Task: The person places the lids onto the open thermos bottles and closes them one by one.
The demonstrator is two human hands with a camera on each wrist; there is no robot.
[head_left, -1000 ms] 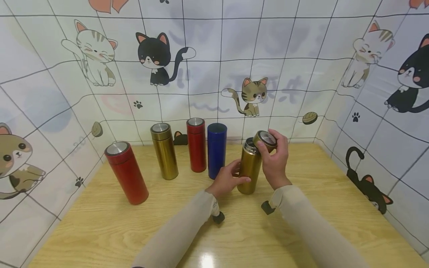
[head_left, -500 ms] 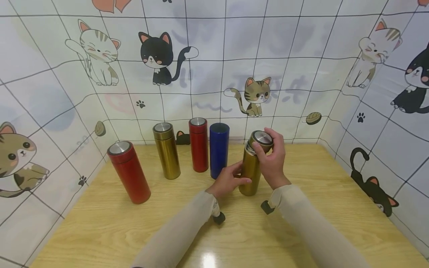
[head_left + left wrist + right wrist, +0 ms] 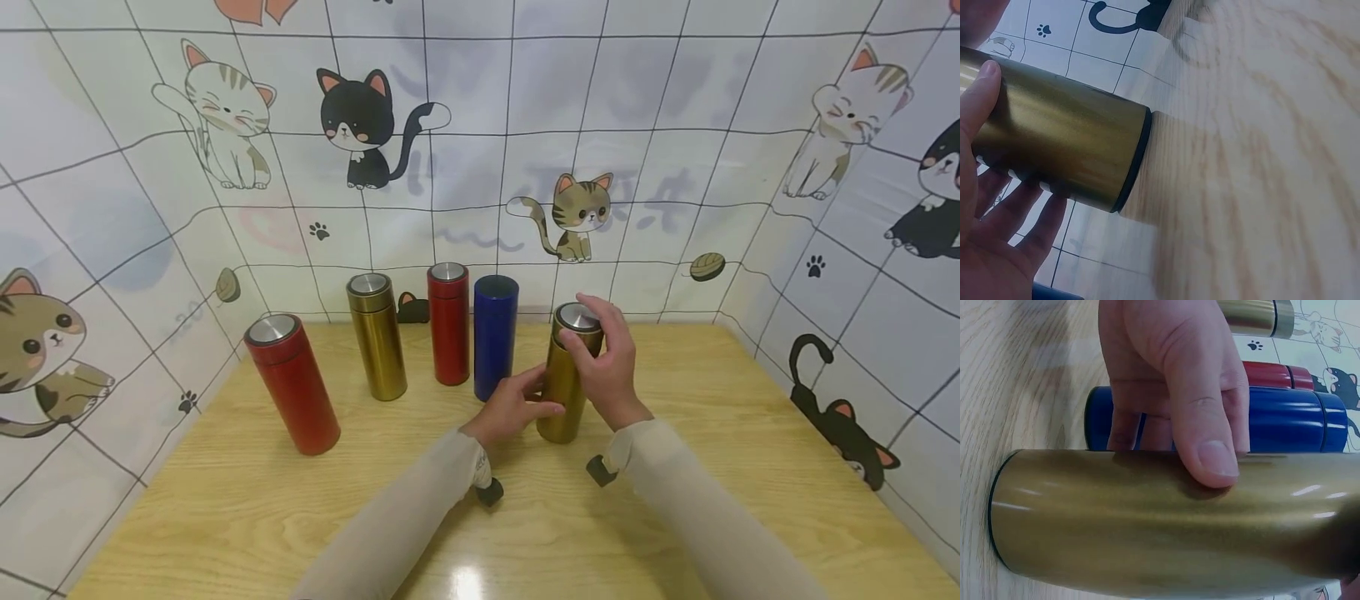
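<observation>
A gold thermos (image 3: 559, 383) stands upright on the wooden table, toward the right. My left hand (image 3: 504, 410) holds its body from the left, thumb across the front and fingers behind, as the left wrist view also shows. At the top, my right hand (image 3: 613, 371) grips the gold lid (image 3: 578, 316) with its silver top, thumb in front and fingers at the far side. The lid sits over the mouth, in line with the body. The thermos's black base edge (image 3: 1135, 164) is right at the table surface.
Close behind my left hand is a blue thermos (image 3: 495, 333). Farther left stand a red thermos (image 3: 449, 333), another gold thermos (image 3: 380, 350) and a larger red thermos (image 3: 298, 392) nearer me. A cat-patterned tiled wall covering (image 3: 465, 108) encloses the back and sides.
The lid was tilted beside the open mouth; my right hand has brought it left and down onto the thermos. My left hand keeps its hold. The view has shifted slightly.
</observation>
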